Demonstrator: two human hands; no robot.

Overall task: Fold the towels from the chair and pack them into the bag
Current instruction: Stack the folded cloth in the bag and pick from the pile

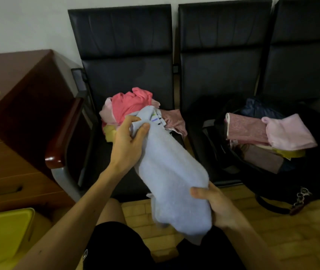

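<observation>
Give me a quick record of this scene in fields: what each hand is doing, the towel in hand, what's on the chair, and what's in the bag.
left hand: grips the upper end of the light blue towel
right hand: holds its lower end
light blue towel: bunched lengthwise, held between both hands in front of the chair
pile: crumpled towels on the chair seat, coral pink on top
bag: black, open, to the right of the pile
in bag: folded towels, with pale pink towel and dusty pink towel on top
</observation>
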